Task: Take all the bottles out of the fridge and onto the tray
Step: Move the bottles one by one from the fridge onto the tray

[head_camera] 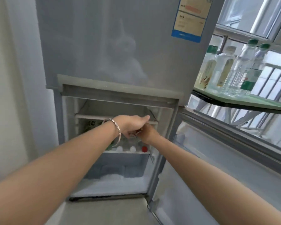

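The fridge's lower compartment (pixel 71 120) stands open. Several bottles lie on its middle shelf with caps facing me: two white caps (pixel 133 149) and a red cap (pixel 144 148). My left hand (pixel 130 125), with a bracelet on the wrist, reaches over them and curls its fingers around the top of a clear bottle (pixel 136 133). My right hand (pixel 148 133) is pressed against the same spot with fingers curled in; what it holds is hidden. To the right, a green tray (pixel 234 99) carries several upright bottles (pixel 225 69).
The lower fridge door (pixel 217 153) swings open to the right, under the tray. The upper door (pixel 120 46) is closed. A frosted drawer (pixel 120 168) sits below the bottle shelf. A wall lies left and windows lie behind the tray.
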`<state>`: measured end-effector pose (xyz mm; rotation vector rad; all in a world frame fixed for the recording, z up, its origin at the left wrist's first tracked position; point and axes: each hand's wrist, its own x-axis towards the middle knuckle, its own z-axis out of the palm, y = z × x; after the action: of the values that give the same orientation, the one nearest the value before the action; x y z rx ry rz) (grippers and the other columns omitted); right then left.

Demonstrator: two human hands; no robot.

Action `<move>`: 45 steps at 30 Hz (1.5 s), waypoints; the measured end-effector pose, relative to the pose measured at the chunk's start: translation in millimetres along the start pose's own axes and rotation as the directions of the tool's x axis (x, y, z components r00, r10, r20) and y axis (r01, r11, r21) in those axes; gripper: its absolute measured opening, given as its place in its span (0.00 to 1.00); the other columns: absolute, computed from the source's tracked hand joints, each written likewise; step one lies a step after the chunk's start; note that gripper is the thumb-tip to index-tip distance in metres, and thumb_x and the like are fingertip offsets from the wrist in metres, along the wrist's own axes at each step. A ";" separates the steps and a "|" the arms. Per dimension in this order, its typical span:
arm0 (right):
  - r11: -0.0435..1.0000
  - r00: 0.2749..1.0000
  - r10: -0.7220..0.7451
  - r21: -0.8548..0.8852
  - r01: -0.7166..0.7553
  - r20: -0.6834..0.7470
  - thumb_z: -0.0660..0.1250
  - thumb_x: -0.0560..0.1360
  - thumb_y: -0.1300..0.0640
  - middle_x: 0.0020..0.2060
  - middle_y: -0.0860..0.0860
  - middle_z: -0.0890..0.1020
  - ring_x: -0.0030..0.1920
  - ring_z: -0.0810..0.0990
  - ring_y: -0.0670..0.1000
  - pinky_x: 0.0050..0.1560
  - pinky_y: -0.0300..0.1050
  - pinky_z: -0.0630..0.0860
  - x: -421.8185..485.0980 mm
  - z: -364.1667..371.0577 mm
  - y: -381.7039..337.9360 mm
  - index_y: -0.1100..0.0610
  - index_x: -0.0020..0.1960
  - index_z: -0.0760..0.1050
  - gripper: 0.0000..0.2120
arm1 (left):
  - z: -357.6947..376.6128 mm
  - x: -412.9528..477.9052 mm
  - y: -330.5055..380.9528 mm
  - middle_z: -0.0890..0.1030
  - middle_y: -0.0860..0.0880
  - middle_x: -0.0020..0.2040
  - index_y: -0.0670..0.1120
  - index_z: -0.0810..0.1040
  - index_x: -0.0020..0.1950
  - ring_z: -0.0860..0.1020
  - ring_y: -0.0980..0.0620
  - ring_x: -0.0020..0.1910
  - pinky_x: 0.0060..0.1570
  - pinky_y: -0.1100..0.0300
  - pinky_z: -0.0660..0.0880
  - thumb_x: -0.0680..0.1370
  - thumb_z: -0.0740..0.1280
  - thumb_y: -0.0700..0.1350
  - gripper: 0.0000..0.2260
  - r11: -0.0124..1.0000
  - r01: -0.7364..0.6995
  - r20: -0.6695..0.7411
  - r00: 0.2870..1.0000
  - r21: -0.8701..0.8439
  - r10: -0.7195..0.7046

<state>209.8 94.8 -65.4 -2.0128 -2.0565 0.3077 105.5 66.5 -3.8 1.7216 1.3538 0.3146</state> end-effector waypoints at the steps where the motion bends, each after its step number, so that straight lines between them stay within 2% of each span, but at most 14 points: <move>1: 0.999 0.999 0.040 0.024 -0.041 0.037 0.57 0.79 0.56 0.63 0.56 0.77 0.60 0.78 0.59 0.51 0.46 0.74 12.6 19.2 7.1 0.60 0.69 0.68 0.20 | 2.8 8.5 -14.8 0.64 0.44 0.76 0.46 0.58 0.78 0.68 0.42 0.71 0.67 0.47 0.70 0.80 0.48 0.64 0.32 1.000 0.010 -0.022 1.000 0.030 -0.010; 6: 0.980 0.963 0.194 0.000 -0.197 0.188 0.60 0.77 0.57 0.51 0.55 0.77 0.51 0.74 0.52 0.51 0.44 0.74 57.7 82.5 33.3 0.59 0.58 0.72 0.11 | 20.5 58.9 -71.3 0.74 0.40 0.69 0.42 0.72 0.71 0.74 0.41 0.66 0.66 0.50 0.70 0.82 0.46 0.60 0.30 0.970 0.020 -0.142 0.990 0.241 0.015; 9: 0.939 0.921 0.334 0.018 -0.345 0.203 0.64 0.74 0.53 0.66 0.55 0.73 0.64 0.74 0.56 0.62 0.44 0.71 76.5 114.7 52.6 0.55 0.73 0.62 0.29 | 28.8 75.6 -86.6 0.76 0.36 0.65 0.38 0.73 0.66 0.74 0.41 0.64 0.64 0.54 0.69 0.84 0.46 0.52 0.25 0.943 0.002 -0.158 0.986 0.334 0.054; 12: 0.937 0.910 0.345 -0.031 -0.348 0.230 0.65 0.73 0.52 0.71 0.57 0.70 0.68 0.72 0.58 0.66 0.51 0.71 94.1 136.2 65.9 0.51 0.78 0.54 0.36 | 34.7 95.2 -98.1 0.74 0.38 0.68 0.40 0.70 0.70 0.74 0.42 0.65 0.64 0.55 0.69 0.85 0.47 0.51 0.23 0.948 -0.003 -0.172 0.983 0.318 0.061; 16: 0.959 0.939 0.271 -0.147 -0.243 0.212 0.64 0.75 0.54 0.67 0.55 0.74 0.66 0.75 0.56 0.63 0.46 0.73 99.9 148.3 87.0 0.55 0.73 0.63 0.28 | 40.9 112.2 -113.6 0.77 0.42 0.62 0.47 0.69 0.73 0.75 0.50 0.48 0.43 0.67 0.72 0.84 0.50 0.53 0.21 0.978 -0.027 -0.176 0.982 0.206 0.064; 20: 0.961 0.954 0.227 -0.202 -0.188 0.196 0.63 0.75 0.56 0.65 0.57 0.75 0.64 0.76 0.56 0.61 0.46 0.74 97.6 151.8 93.5 0.56 0.70 0.68 0.24 | 43.0 119.7 -123.6 0.77 0.45 0.63 0.46 0.70 0.72 0.72 0.50 0.52 0.47 0.62 0.70 0.83 0.52 0.54 0.22 0.991 -0.023 -0.187 0.981 0.128 0.047; 26: 0.955 0.951 0.227 -0.240 -0.174 0.211 0.63 0.75 0.58 0.68 0.59 0.66 0.68 0.69 0.59 0.66 0.51 0.71 90.3 149.3 90.9 0.50 0.76 0.56 0.32 | 42.8 105.4 -111.5 0.71 0.39 0.71 0.40 0.67 0.74 0.70 0.42 0.69 0.67 0.53 0.67 0.84 0.47 0.53 0.25 0.966 0.012 -0.178 0.983 0.259 0.035; 30: 0.926 0.963 0.205 -0.355 -0.133 0.175 0.63 0.77 0.56 0.68 0.60 0.66 0.68 0.69 0.59 0.66 0.48 0.68 75.8 150.0 88.9 0.49 0.78 0.50 0.34 | 43.7 99.9 -109.7 0.68 0.40 0.74 0.40 0.64 0.75 0.68 0.42 0.72 0.69 0.54 0.65 0.84 0.47 0.54 0.26 0.964 0.029 -0.199 0.980 0.266 0.026; 34: 0.914 0.987 0.160 -0.381 -0.137 0.031 0.66 0.75 0.63 0.67 0.62 0.67 0.64 0.73 0.59 0.61 0.49 0.73 54.8 152.2 75.4 0.56 0.72 0.60 0.28 | 42.0 91.9 -104.0 0.69 0.39 0.73 0.39 0.67 0.74 0.68 0.42 0.72 0.69 0.54 0.65 0.84 0.48 0.52 0.25 0.974 0.035 -0.212 0.977 0.226 0.014; 36: 0.918 0.997 0.072 -0.388 -0.079 -0.033 0.63 0.76 0.67 0.66 0.63 0.67 0.62 0.73 0.60 0.57 0.50 0.75 48.1 140.1 69.0 0.58 0.73 0.59 0.27 | 38.6 86.1 -96.8 0.70 0.38 0.72 0.38 0.68 0.72 0.69 0.41 0.71 0.68 0.54 0.66 0.84 0.50 0.52 0.24 0.976 0.038 -0.232 0.973 0.214 0.013; 38: 0.908 0.996 -0.030 -0.420 -0.007 -0.082 0.60 0.76 0.69 0.64 0.63 0.68 0.60 0.74 0.61 0.52 0.51 0.76 45.1 117.9 62.3 0.58 0.74 0.57 0.28 | 32.9 78.6 -87.3 0.75 0.36 0.67 0.36 0.73 0.68 0.74 0.40 0.65 0.61 0.54 0.72 0.83 0.54 0.52 0.23 0.972 0.034 -0.234 0.972 0.234 0.022; 41: 0.898 0.991 -0.102 -0.436 0.056 -0.082 0.63 0.75 0.67 0.63 0.63 0.70 0.60 0.75 0.62 0.51 0.53 0.76 41.4 73.6 46.1 0.59 0.70 0.62 0.25 | 19.2 70.0 -72.3 0.83 0.39 0.54 0.40 0.80 0.59 0.81 0.42 0.48 0.38 0.60 0.74 0.80 0.61 0.51 0.18 0.967 -0.008 -0.260 0.963 0.253 0.076; 43: 0.900 0.992 -0.119 -0.427 0.093 -0.034 0.69 0.73 0.63 0.63 0.63 0.71 0.60 0.76 0.62 0.53 0.53 0.76 31.1 45.8 34.4 0.59 0.70 0.63 0.27 | 9.1 61.6 -61.5 0.83 0.44 0.48 0.40 0.81 0.56 0.78 0.48 0.41 0.33 0.61 0.72 0.77 0.65 0.49 0.15 0.952 -0.013 -0.234 0.968 0.307 0.088; 45: 0.906 0.987 -0.157 -0.402 0.134 -0.025 0.69 0.73 0.61 0.62 0.62 0.73 0.60 0.76 0.62 0.53 0.53 0.75 15.6 20.3 22.5 0.59 0.69 0.62 0.28 | 1.5 50.6 -49.5 0.83 0.43 0.51 0.39 0.78 0.59 0.77 0.48 0.42 0.35 0.61 0.72 0.75 0.67 0.46 0.16 0.932 0.014 -0.172 0.984 0.362 0.052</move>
<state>224.4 111.3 -91.4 -2.0290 -2.3684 -0.2171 93.1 110.1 -58.2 2.0508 1.6044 0.2456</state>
